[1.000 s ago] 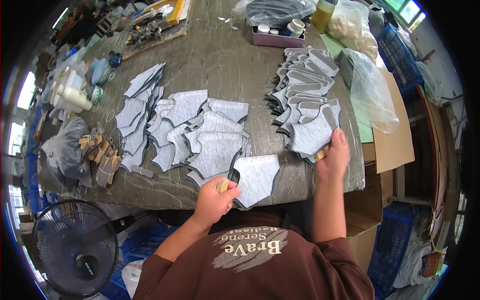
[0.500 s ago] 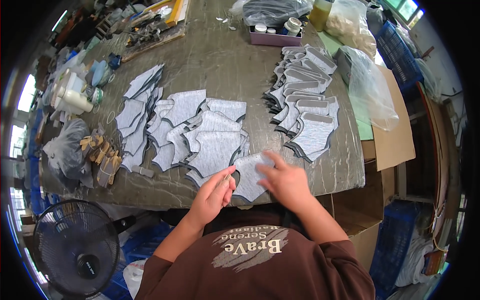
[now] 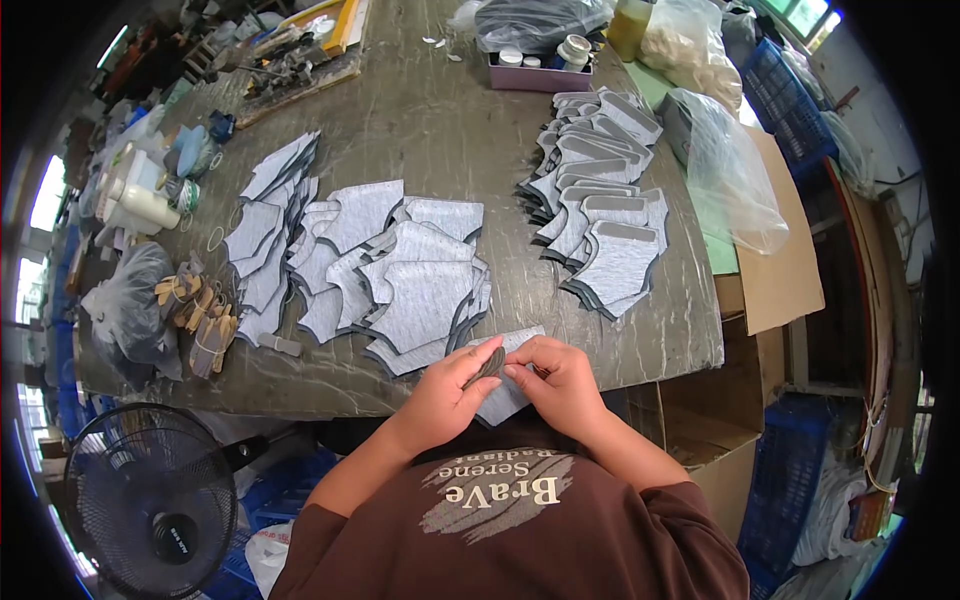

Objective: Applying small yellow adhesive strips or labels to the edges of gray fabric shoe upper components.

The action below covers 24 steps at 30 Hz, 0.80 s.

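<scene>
My left hand (image 3: 440, 398) is closed round a small stack of dark grey strips (image 3: 487, 362), held up close to my body at the table's near edge. My right hand (image 3: 556, 385) meets it from the right, thumb and fingers pinched together against the end of the stack; what lies between those fingertips is too small to make out. Under both hands lies a light grey shaped fabric piece (image 3: 500, 405), partly covered by them. Just beyond my left hand is an overlapping pile of similar pieces (image 3: 425, 300).
Farther right, stacked pieces (image 3: 615, 265) carry grey strips along their tops. More pieces (image 3: 255, 232) and tied strip bundles (image 3: 210, 335) sit at left. A purple tray (image 3: 540, 78) with jars stands at the back. A black fan (image 3: 150, 505) is at lower left, a cardboard box (image 3: 710, 400) at right.
My hands have come together: the right moved left from the fabric piece to the strips in my left hand. The left hand shifted slightly right, and its strips now show plainly.
</scene>
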Each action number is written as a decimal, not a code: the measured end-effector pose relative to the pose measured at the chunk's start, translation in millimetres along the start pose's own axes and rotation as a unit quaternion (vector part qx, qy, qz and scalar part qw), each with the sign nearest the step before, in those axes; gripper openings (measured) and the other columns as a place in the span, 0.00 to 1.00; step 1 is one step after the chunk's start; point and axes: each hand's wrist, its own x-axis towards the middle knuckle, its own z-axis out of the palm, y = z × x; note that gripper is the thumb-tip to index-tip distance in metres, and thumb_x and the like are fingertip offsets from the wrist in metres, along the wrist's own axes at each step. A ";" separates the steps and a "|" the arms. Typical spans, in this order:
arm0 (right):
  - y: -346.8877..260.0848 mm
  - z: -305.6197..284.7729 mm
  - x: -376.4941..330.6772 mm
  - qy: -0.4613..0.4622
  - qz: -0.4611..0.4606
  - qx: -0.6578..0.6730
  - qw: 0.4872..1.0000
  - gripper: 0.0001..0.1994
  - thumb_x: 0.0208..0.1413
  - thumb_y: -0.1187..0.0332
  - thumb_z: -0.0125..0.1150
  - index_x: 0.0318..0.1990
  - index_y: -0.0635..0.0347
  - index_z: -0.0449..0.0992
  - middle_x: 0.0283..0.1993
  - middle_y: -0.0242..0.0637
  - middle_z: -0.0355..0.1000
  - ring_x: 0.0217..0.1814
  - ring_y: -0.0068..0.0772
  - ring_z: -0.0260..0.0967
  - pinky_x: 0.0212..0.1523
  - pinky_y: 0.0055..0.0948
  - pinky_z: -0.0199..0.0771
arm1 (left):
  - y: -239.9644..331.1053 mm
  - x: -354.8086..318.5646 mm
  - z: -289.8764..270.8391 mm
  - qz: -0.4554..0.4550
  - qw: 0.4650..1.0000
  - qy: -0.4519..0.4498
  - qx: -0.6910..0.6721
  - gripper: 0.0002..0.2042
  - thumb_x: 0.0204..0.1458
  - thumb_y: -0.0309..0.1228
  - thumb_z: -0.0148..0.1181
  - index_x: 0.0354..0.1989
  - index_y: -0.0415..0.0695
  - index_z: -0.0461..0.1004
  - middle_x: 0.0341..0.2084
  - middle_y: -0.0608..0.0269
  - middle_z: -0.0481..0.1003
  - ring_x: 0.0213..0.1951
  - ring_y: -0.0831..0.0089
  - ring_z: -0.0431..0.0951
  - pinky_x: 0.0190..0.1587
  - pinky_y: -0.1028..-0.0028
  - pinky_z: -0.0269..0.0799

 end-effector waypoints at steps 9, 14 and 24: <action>-2.7 -0.8 1.6 -0.061 0.093 0.065 0.992 0.04 0.50 0.75 0.62 0.31 0.67 0.78 0.28 0.39 0.74 0.29 0.26 0.69 0.31 0.25 0.67 | -0.5 0.5 0.8 0.026 0.999 0.006 0.039 0.23 0.52 0.23 0.57 0.58 0.36 0.65 0.43 0.49 0.74 0.41 0.64 0.76 0.46 0.73 0.69; -5.8 -0.1 1.7 -0.055 0.082 0.059 0.993 0.04 0.50 0.75 0.61 0.30 0.67 0.78 0.27 0.39 0.73 0.27 0.25 0.68 0.29 0.25 0.66 | -1.9 0.4 2.2 0.035 0.998 0.018 0.039 0.22 0.51 0.22 0.57 0.57 0.36 0.66 0.39 0.50 0.75 0.36 0.67 0.75 0.42 0.75 0.69; 2.7 -1.0 1.9 -0.139 0.205 0.342 0.906 0.04 0.57 0.77 0.53 0.32 0.66 0.74 0.31 0.31 0.73 0.32 0.16 0.68 0.32 0.17 0.67 | -5.5 -4.9 1.3 -0.135 0.968 -0.038 -0.207 0.22 0.53 0.23 0.56 0.58 0.37 0.65 0.31 0.64 0.73 0.28 0.80 0.70 0.32 0.81 0.67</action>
